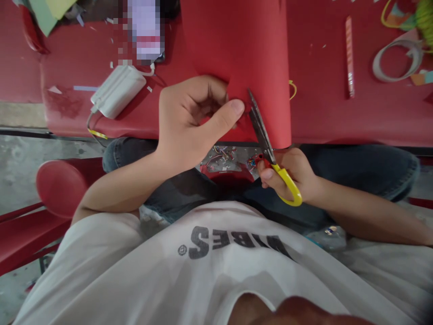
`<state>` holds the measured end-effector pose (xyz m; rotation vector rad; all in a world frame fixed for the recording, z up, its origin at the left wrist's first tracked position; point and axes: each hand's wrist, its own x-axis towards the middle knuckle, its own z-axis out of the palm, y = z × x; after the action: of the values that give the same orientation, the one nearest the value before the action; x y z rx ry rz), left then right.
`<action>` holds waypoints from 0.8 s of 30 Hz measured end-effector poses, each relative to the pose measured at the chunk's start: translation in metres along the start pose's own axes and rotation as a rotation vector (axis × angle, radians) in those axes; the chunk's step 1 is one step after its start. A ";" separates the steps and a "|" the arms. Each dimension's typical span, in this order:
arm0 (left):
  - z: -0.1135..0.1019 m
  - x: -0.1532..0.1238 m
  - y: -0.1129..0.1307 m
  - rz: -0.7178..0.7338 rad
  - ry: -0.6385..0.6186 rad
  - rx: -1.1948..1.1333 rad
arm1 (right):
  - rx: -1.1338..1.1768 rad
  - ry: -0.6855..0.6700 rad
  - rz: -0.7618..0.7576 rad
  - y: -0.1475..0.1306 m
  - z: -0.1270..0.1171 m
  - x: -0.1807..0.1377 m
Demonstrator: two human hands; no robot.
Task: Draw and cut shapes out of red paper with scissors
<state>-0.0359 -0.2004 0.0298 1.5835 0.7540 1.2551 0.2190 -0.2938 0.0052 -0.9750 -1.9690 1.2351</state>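
Note:
My left hand (192, 122) pinches the lower left edge of a red paper sheet (243, 49), thumb on top and fingers curled behind. This sheet hangs over the near edge of the red table (338, 113). My right hand (291, 174) grips yellow-handled scissors (267, 144), its fingers through the handle loop. The dark blades point up and away from me into the sheet's lower edge, right beside my left thumb.
On the table lie a white power adapter (117, 90) with its cable at left, a striped stick (349, 56), a grey paper ring (397, 61) and coloured paper scraps at right. A red stool (62, 187) stands by my left elbow. Scraps litter the floor between my knees.

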 end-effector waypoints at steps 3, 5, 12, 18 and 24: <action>-0.005 0.002 0.011 -0.089 0.022 0.101 | -0.010 -0.023 0.004 -0.001 -0.002 0.000; -0.005 0.003 0.018 -0.147 0.035 0.135 | -0.013 -0.027 -0.001 -0.001 -0.003 0.000; -0.005 0.010 0.018 -0.083 0.032 0.111 | -0.043 -0.022 -0.020 -0.003 -0.004 0.003; -0.002 0.006 0.010 -0.168 -0.014 -0.074 | 0.022 0.014 -0.032 -0.002 0.000 0.004; 0.004 -0.002 0.006 -0.294 0.041 -0.140 | 0.040 0.025 -0.005 -0.002 0.002 0.002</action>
<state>-0.0334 -0.2057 0.0347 1.2847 0.8711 1.1017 0.2155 -0.2933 0.0069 -0.9612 -1.9190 1.2490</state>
